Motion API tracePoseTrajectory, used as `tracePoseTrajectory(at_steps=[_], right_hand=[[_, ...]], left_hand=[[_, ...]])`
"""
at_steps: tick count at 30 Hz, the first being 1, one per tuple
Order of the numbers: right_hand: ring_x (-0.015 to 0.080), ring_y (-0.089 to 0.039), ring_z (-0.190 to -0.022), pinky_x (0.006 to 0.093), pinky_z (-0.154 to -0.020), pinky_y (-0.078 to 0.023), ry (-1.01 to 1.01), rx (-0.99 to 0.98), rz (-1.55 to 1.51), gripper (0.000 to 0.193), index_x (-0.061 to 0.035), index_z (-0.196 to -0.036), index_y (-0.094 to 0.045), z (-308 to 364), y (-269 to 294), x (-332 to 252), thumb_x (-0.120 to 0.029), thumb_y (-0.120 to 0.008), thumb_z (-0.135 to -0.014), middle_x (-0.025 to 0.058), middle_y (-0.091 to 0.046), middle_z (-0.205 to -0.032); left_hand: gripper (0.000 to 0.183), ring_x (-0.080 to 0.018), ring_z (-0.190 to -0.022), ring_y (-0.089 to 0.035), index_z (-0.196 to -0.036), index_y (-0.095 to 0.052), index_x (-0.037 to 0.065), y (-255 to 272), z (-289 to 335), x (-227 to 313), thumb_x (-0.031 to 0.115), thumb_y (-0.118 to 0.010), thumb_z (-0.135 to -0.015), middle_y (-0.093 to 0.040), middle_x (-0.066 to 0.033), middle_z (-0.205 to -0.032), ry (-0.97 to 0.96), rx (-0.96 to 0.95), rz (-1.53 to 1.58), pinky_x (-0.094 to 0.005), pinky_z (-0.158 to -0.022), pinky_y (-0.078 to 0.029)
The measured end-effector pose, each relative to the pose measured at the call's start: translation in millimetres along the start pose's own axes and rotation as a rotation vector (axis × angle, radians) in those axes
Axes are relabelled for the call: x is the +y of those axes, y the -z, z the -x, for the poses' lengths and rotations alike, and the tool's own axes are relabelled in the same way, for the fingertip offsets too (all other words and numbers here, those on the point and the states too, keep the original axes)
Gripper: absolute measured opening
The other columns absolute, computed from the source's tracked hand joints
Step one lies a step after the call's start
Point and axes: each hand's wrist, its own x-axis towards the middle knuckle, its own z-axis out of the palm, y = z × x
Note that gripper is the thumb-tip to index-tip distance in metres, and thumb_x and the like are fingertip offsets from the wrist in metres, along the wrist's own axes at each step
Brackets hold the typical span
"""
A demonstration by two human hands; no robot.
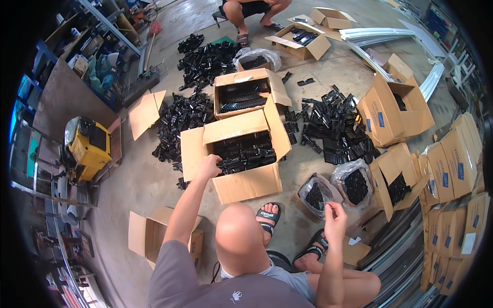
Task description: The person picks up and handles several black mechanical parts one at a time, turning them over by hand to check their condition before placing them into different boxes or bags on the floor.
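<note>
My left hand (208, 167) reaches over the left side of an open cardboard box (247, 189). Its curled fingers grip a black plastic part at the edge of the rows of black plastic parts (246, 153) inside. Over to the right, my right hand (335, 216) hovers beside a small box lined with a clear plastic bag (328, 191), which holds small black pieces (315, 197). Thumb and fingers are pinched together there; anything between them is too small to make out. A second bag of small black pieces (356, 187) stands next to it.
Black parts lie in heaps to the left (185, 123) and right (336, 123). Another filled carton (241, 95) stands behind the near one. Stacked cartons (449, 169) line the right, a yellow machine (90, 149) the left. A person (241, 15) squats at the back.
</note>
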Motion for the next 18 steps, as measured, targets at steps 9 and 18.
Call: tracePoseTrajectory(at_steps=[9,18], right_hand=[[0.0097,-0.062,-0.069,0.0258,-0.063,-0.05,-0.06,-0.071,0.127,0.018,-0.0002,-0.103,-0.069,-4,-16,2,-0.016,-0.065,-0.095,0.0044,-0.068,-0.079],[0.0113,-0.061,-0.067,0.0274,-0.063,-0.049,-0.086,-0.029,0.219,0.018,-0.0002,-0.103,-0.069,-19,-10,13,-0.015,-0.065,-0.094,0.0075,-0.068,-0.076]], left_hand=[[0.048,-0.033,-0.105,-0.068,-0.119,-0.072,0.019,-51,-62,-34,-0.001,-0.062,-0.076,-0.071,-0.016,-0.112,-0.07,0.01,-0.179,-0.0421,-0.094,-0.054],[0.053,-0.0379,-0.105,-0.066,-0.126,-0.066,0.016,-64,-78,-36,-0.002,-0.054,-0.078,-0.069,-0.0213,-0.11,-0.005,0.093,-0.104,-0.0469,-0.094,-0.053]])
